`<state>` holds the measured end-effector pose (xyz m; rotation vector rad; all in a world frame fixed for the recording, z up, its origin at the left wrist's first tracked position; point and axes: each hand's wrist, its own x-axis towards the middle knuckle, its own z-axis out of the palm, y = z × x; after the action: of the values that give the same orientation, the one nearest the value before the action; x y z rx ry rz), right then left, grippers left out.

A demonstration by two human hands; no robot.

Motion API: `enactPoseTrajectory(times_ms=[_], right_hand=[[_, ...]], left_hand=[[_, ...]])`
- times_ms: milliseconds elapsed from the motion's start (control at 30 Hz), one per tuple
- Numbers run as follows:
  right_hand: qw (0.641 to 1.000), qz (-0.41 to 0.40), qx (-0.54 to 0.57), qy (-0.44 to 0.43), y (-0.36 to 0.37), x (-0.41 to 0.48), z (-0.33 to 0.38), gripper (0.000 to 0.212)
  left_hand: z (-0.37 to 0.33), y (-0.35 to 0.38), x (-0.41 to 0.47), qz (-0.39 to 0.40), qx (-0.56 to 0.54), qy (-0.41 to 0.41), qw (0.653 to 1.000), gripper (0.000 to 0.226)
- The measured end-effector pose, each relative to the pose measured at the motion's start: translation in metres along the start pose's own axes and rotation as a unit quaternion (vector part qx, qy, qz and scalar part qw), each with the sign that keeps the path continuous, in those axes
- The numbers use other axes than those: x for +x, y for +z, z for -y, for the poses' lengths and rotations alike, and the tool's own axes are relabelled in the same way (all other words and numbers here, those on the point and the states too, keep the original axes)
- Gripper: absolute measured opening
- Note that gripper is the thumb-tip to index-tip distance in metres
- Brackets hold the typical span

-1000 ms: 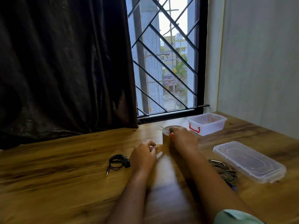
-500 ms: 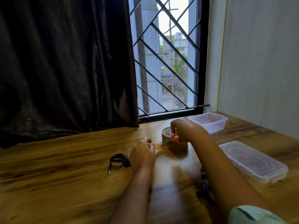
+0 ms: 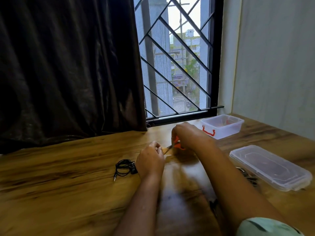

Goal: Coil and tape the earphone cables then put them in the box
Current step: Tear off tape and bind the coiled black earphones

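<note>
Desk (image 3: 68, 176) first: open box (image 3: 223, 126) far right, coiled earphone cable (image 3: 125, 167) just beside the left hand (image 3: 150, 159), whose fingers pinch a tape strip (image 3: 166, 152) taut. The right hand (image 3: 189, 135) curls its fingers round orange scissors (image 3: 177, 144) at the strip; keeping tension should give a clean cut.

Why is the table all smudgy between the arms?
Head view: the near middle of the table is smeared, cause unclear; the earphone coil beside the left hand looks sharp. Head view: sky in the window is washed out white, while the curtain is very dark.
</note>
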<state>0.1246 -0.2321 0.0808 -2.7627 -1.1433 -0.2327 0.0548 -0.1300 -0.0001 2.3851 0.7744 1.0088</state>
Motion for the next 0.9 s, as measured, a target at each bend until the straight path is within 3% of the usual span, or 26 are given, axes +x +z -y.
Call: enactPoseTrajectory(times_ms=[300, 900], right_hand=[[0.999, -0.015, -0.035, 0.006, -0.011, -0.013, -0.003, 0.034], [0.999, -0.032, 0.007, 0.013, -0.015, -0.017, -0.01, 0.021]], left_hand=[[-0.002, -0.002, -0.001, 0.002, 0.012, -0.014, 1.0, 0.012], [0.003, 0.004, 0.003, -0.021, 0.006, -0.029, 0.999, 0.009]])
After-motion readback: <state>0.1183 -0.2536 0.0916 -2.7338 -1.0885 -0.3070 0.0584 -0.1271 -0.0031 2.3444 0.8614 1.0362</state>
